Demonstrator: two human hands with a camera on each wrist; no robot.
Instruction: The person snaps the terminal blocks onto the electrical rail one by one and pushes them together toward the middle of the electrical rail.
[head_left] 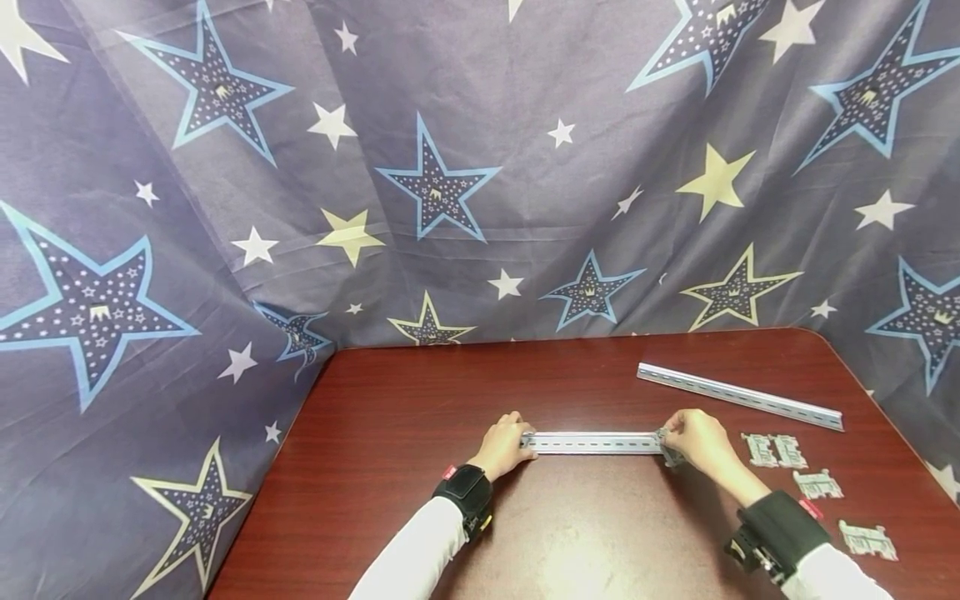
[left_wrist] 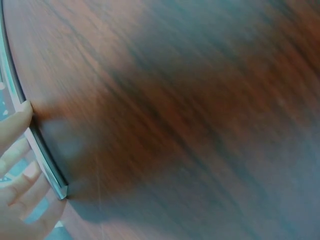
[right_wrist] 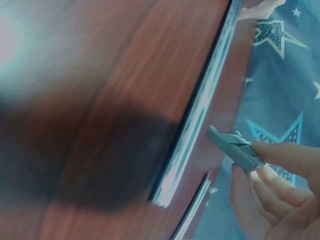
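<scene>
A slotted metal DIN rail (head_left: 592,443) lies across the table in front of me. My left hand (head_left: 504,446) holds its left end, thumb on the near edge and fingers at the far side, as the left wrist view shows. At the other end is my right hand (head_left: 701,442), pinching a small grey plastic terminal block (right_wrist: 237,150) between thumb and fingertips. In the right wrist view this block is tilted beside the rail, with a gap showing between them. The fingers partly cover the block in the head view.
A second DIN rail (head_left: 738,396) lies slanted at the back right. Several similar grey-green terminal blocks (head_left: 817,483) are spread along the right side of the brown table (head_left: 420,383). A star-patterned cloth (head_left: 450,275) hangs behind the table and along its left side.
</scene>
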